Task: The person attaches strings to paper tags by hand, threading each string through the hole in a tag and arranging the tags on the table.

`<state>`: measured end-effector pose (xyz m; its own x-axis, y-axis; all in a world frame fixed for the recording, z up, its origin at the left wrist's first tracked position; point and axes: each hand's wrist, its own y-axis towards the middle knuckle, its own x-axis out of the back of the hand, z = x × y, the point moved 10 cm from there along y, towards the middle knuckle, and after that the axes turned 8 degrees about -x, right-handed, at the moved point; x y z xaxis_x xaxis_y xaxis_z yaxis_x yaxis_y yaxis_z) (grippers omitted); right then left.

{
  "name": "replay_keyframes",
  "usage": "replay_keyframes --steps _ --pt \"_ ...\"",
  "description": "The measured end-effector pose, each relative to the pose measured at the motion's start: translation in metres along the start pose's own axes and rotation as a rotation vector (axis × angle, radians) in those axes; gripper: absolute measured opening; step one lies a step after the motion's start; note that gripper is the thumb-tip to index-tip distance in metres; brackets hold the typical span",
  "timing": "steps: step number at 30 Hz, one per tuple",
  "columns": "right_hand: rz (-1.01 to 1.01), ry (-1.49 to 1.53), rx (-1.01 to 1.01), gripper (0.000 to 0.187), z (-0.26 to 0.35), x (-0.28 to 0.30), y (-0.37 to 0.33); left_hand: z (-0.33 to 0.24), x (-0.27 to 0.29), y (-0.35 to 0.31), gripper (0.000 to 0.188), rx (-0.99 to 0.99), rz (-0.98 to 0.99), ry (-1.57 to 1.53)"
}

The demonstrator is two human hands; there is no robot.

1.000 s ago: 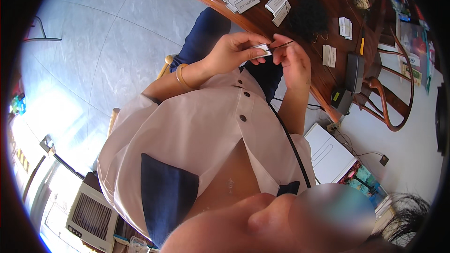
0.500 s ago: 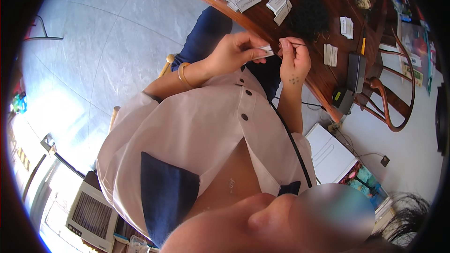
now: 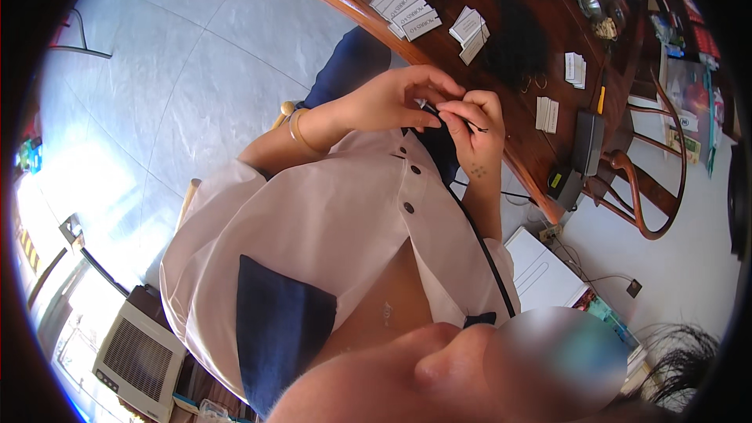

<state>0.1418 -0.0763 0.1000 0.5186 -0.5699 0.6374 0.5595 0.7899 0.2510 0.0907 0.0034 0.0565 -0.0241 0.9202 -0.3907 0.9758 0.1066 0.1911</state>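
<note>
Ok so your right hand (image 3: 476, 139) has a thin black cord (image 3: 480, 128) pinched between thumb and fingers, its end poking out, in front of the desk's (image 3: 536, 160) near edge. Your left hand (image 3: 392, 100) curls right beside it around a pale tag (image 3: 421, 103), mostly hidden, so can't tell if you're gripping that. White printed tags (image 3: 403, 6) fan along that near edge, black cord heap (image 3: 517, 35) farther in.

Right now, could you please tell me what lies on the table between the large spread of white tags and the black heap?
In the head view, a small stack of white tags lies between the large spread and the black heap.
</note>
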Motion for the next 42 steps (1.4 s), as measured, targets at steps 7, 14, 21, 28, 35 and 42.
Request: replay_keyframes --steps 7,14,21,28,35,42 --pt "-0.28 0.355 -0.155 0.013 -0.025 0.026 -0.009 0.004 0.002 -0.005 0.013 -0.168 0.014 0.156" --pt "-0.164 -0.066 0.361 0.023 0.039 -0.002 -0.019 0.018 0.019 -0.005 0.013 -0.058 -0.187 0.186" --pt "-0.158 -0.025 0.195 0.02 0.024 0.005 -0.015 0.02 0.013 -0.009 0.012 -0.015 -0.235 -0.281" --pt "0.016 0.268 0.046 0.025 0.001 0.011 0.001 0.03 -0.012 -0.011 0.011 0.21 0.023 -0.271" --pt "-0.145 0.141 0.071 0.027 0.018 0.014 -0.001 0.031 0.004 -0.008 0.01 0.016 -0.097 -0.129" --pt "-0.256 -0.159 0.219 0.021 0.027 0.015 -0.005 0.035 0.004 -0.01 0.01 0.079 -0.164 -0.382"
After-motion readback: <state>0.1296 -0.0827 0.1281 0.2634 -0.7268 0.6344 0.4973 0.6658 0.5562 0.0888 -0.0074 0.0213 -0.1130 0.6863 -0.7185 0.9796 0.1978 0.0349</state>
